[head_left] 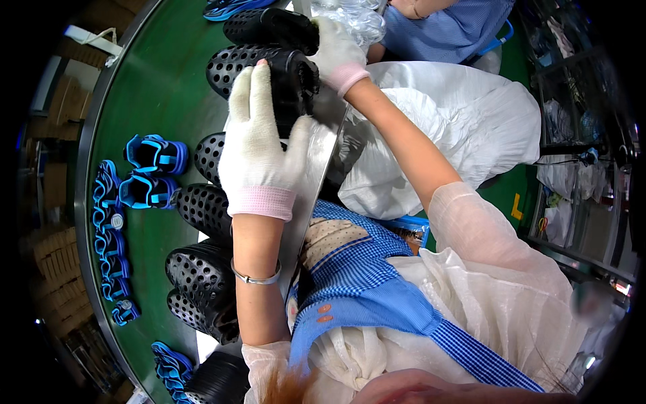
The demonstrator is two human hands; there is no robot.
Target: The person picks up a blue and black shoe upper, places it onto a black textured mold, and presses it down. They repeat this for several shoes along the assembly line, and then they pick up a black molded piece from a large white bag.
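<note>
White gloves with pink cuffs cover both my hands. My left hand [259, 141] lies over a black clog with round holes [232, 64], its fingers stretched out and its thumb apart. One bare fingertip shows on this clog. Farther away, my right hand [336, 54] is closed at the heel end of another black clog [259, 25], its fingertips partly hidden. The two clogs lie side by side with dark fuzzy lining at their openings. Nearer along the row are more black clogs [198, 269], partly covered by my left forearm.
The green belt [145, 252] carries blue-and-black sandals [151, 172] and a line of blue straps [111, 229]. A metal ledge [306, 195] edges it. White plastic sheeting [457, 114] bulges right of my right forearm. Another person in blue-striped clothing [444, 27] sits beyond.
</note>
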